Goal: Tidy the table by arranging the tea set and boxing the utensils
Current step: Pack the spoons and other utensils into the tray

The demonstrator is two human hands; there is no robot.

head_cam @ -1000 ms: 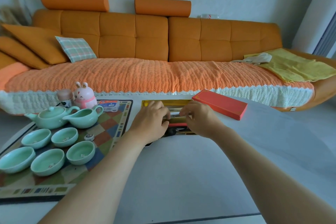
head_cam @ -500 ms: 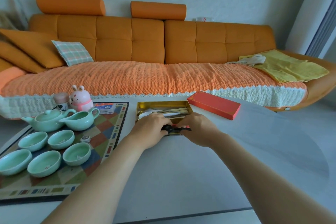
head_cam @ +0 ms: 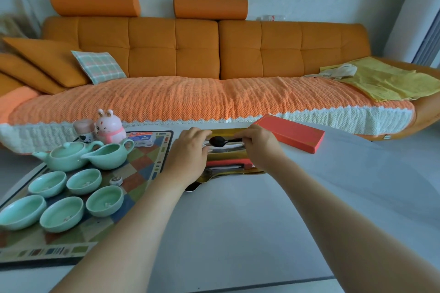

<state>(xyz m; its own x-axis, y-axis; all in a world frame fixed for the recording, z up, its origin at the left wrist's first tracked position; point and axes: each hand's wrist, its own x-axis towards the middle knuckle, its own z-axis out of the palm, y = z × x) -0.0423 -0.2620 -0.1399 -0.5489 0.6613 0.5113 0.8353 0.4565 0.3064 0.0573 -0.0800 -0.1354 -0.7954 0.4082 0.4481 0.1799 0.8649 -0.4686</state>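
An open gold utensil box point(head_cam: 234, 172) lies on the white table, holding several utensils and a red-handled piece point(head_cam: 228, 163). My right hand point(head_cam: 260, 146) pinches the handle of a black spoon point(head_cam: 217, 141) over the far part of the box. My left hand point(head_cam: 189, 157) is curled at the spoon's bowl end, fingertips touching it. A gold spoon point(head_cam: 206, 177) sticks out of the box's near-left corner under my left wrist. The red lid point(head_cam: 291, 133) lies right of the box. The green teapot point(head_cam: 67, 155), pitcher point(head_cam: 108, 154) and several cups point(head_cam: 104, 200) sit on the checked mat point(head_cam: 140, 169).
A pink rabbit figure point(head_cam: 110, 126), a small jar point(head_cam: 83, 129) and a blue-and-white packet point(head_cam: 141, 138) stand at the mat's far edge. A small round piece point(head_cam: 116, 181) lies among the cups. An orange sofa point(head_cam: 202, 59) runs behind the table.
Both hands moved from the box's near edge to its far part, carrying the black spoon. The view shifted slightly.
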